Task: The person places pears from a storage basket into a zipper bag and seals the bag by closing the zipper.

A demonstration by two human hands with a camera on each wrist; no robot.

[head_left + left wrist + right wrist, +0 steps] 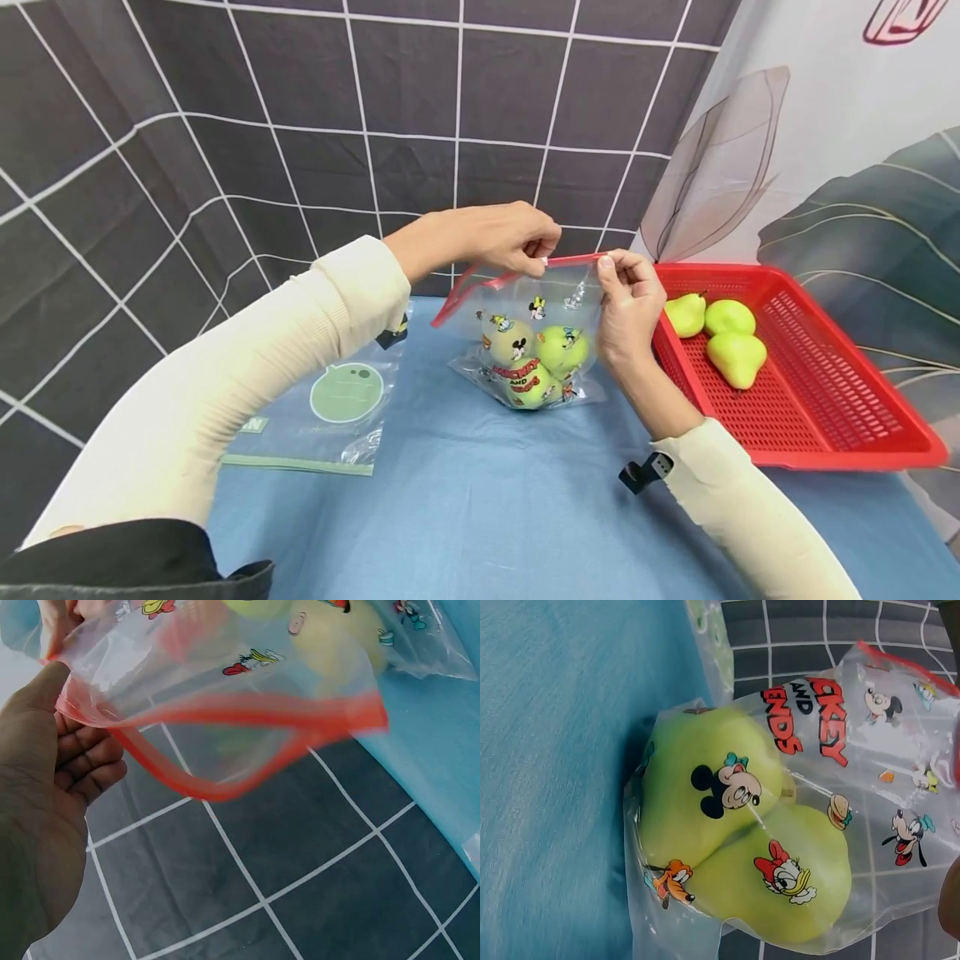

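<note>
On the bench, the basket just past the right hand, I see the bag below that and the left hand, fruit inside, both pinching the zip, seemingly mid-sealing, the part gaping on their left calling for pressing together next.

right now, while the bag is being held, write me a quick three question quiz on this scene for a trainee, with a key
1. How many pieces of fruit lie in the red basket?
2. Which part of the bag of fruit do both hands hold? A: the bottom. B: the red-edged top. C: the printed middle.
3. True or false: in the head view, the red basket is left of the bag of fruit.

Key:
1. Three.
2. B; the left hand and right hand pinch it.
3. False; it is on the right.
</note>
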